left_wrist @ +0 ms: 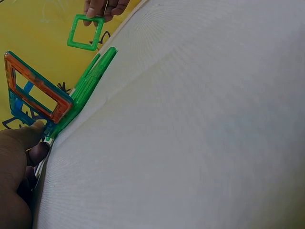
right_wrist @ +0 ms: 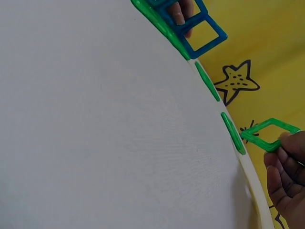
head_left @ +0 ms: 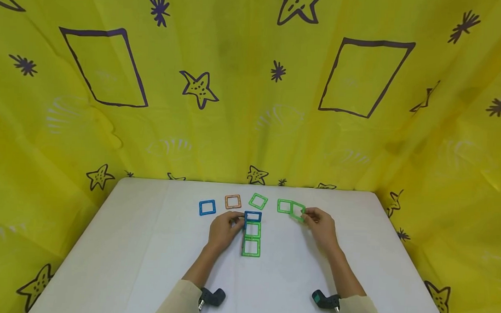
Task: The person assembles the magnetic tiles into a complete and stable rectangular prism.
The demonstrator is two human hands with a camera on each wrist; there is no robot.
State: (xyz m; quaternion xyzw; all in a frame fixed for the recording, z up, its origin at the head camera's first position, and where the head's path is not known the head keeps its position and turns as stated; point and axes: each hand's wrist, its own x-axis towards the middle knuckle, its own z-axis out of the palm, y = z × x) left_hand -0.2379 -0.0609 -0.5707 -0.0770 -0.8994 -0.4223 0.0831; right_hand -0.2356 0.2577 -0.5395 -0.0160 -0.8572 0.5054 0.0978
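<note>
My right hand pinches a green square magnetic tile by its edge, tilted up from the table. Its far side meets a second green tile lying flat. At the centre, my left hand holds the left side of a small build, thumb against its base. This build has two flat green tiles in a row, an orange tile standing along the left, and blue tiles upright at the far end. Some of the left fingers are hidden behind the tiles.
Behind the build lie a loose blue tile, an orange tile and a green tile. They rest on a white table. A yellow patterned curtain hangs round its back and sides.
</note>
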